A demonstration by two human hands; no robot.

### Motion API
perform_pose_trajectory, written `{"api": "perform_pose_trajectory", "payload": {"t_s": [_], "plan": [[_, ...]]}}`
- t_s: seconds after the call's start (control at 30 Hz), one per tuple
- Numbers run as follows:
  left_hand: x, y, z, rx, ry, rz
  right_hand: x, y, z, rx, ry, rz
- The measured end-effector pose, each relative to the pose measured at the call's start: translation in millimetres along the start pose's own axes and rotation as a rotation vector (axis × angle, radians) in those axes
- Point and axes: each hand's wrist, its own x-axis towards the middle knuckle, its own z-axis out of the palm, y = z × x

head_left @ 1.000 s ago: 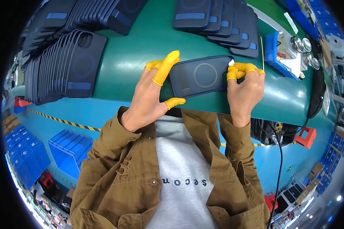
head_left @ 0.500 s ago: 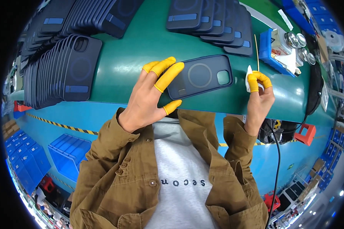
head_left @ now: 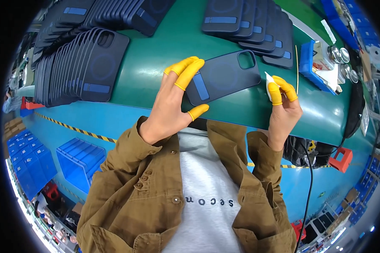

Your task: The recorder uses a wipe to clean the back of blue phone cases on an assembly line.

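Note:
A dark blue phone case point(head_left: 226, 76) is tilted above the green table, its outer back facing up, with a lighter blue strip at the left end and a camera cutout at the upper right. My left hand point(head_left: 169, 103), in yellow finger cots, grips that left end, fingers at the upper edge and thumb at the lower one. Just right of the case, my right hand point(head_left: 286, 111) pinches a folded white wipe point(head_left: 269, 86) between cot-covered fingertips; the wipe stands apart from the case.
Rows of similar cases point(head_left: 99, 67) lean at the left, with another fanned row point(head_left: 223, 19) at the back. A blue bin point(head_left: 310, 67) with white items stands at the right beside round metal-topped containers point(head_left: 344, 55) and a thin stick point(head_left: 297, 69). A black cable point(head_left: 311, 189) hangs off the table.
The phone case has been turned over: its inner side faced up before, its outer back does now. My right hand still pinches the wipe. The whole view has shifted slightly.

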Motion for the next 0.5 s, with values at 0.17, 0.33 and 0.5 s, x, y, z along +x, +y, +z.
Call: {"api": "perform_pose_trajectory", "payload": {"t_s": [0.17, 0.33, 0.5], "plan": [[-1, -6, -11, -0.113, -0.103, -0.061, -2, -12, 26, -0.572, -0.038, -0.285], [-1, -10, -14, -0.110, -0.144, -0.089, -26, -13, 56, -0.640, -0.109, -0.566], [1, -14, -13, -0.118, -0.129, -0.074, -44, -21, 80, -0.562, -0.301, -0.622]]}}
